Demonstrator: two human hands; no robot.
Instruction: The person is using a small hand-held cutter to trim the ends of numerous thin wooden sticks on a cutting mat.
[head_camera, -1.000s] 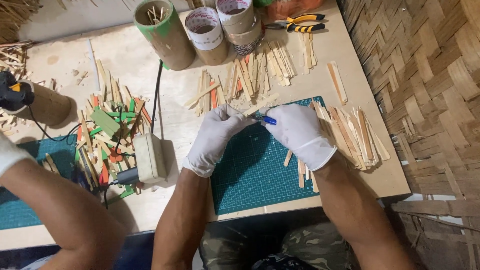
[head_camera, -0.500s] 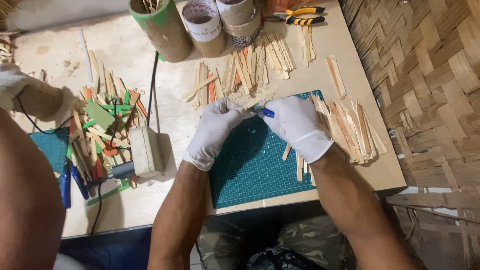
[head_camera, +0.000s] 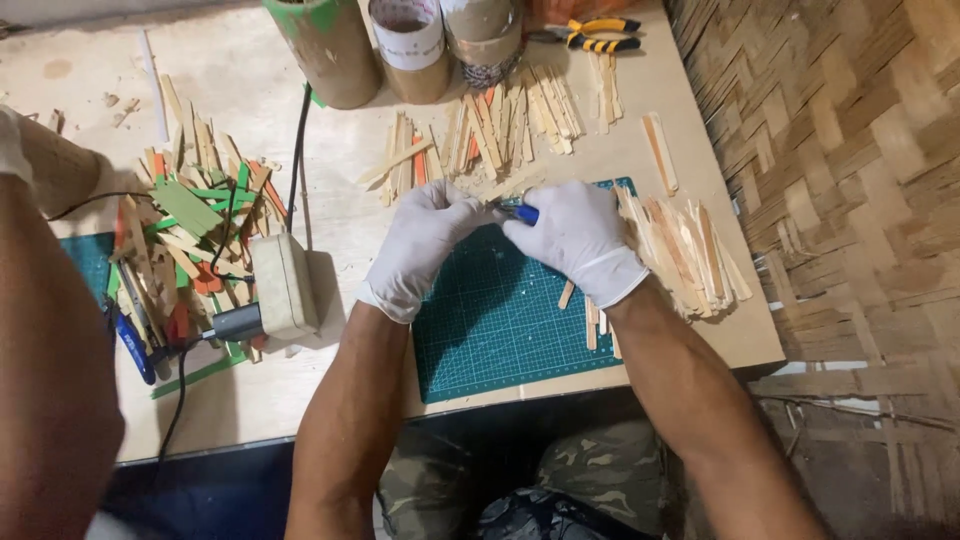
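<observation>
Landmark: the green mat (head_camera: 500, 320). Far left of the mat, another person's arm (head_camera: 50, 350) is seen. Left of the mat, a stick pile (head_camera: 185, 235) and a beige box (head_camera: 283, 285) are placed. At the mat's upper edge, the gloved left hand (head_camera: 420, 245) is curled narrow against the blue-handled tool (head_camera: 520, 211). The tool is gripped by the gloved right hand (head_camera: 575, 235). Right of the mat, plain sticks (head_camera: 690, 250) are heaped.
</observation>
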